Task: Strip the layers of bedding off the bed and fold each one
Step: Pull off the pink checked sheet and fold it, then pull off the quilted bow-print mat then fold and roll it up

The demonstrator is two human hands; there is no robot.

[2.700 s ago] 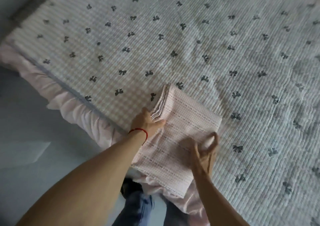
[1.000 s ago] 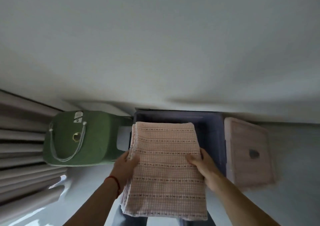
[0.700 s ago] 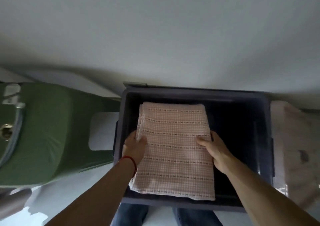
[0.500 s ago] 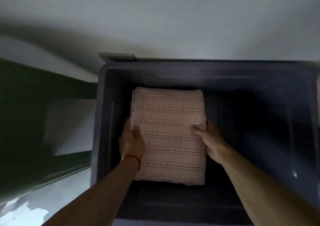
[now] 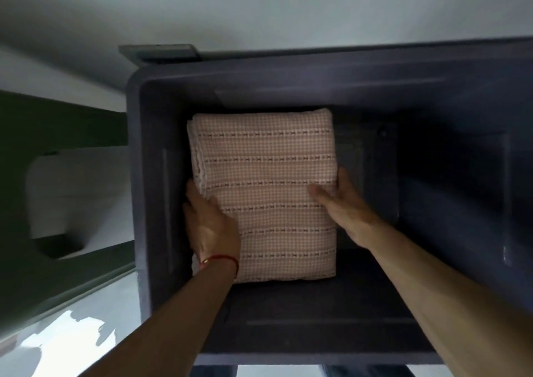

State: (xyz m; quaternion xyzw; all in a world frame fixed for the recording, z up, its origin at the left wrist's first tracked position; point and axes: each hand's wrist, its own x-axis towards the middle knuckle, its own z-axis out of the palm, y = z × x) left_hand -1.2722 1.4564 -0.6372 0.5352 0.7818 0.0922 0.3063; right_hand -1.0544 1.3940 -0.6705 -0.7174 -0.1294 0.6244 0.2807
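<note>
A folded pink checked sheet (image 5: 268,174) with dark stitched stripes lies flat inside a deep dark grey plastic bin (image 5: 138,180), toward its left side. My left hand (image 5: 212,226), with a red string at the wrist, grips the sheet's left edge, wedged between the cloth and the bin wall. On the sheet's right edge my right hand (image 5: 346,209) has its fingers laid on top and the thumb against the side. The bed is out of view.
A dark green bag (image 5: 57,125) with a white panel stands close against the bin's left wall. A pale wall (image 5: 259,7) runs behind the bin. Glossy light floor (image 5: 72,342) shows at the lower left. The bin's right half holds nothing visible.
I carried the folded sheet from the bed to the bin and lowered it in. Over the last half second it sank to the bin's bottom, and my head moved closer.
</note>
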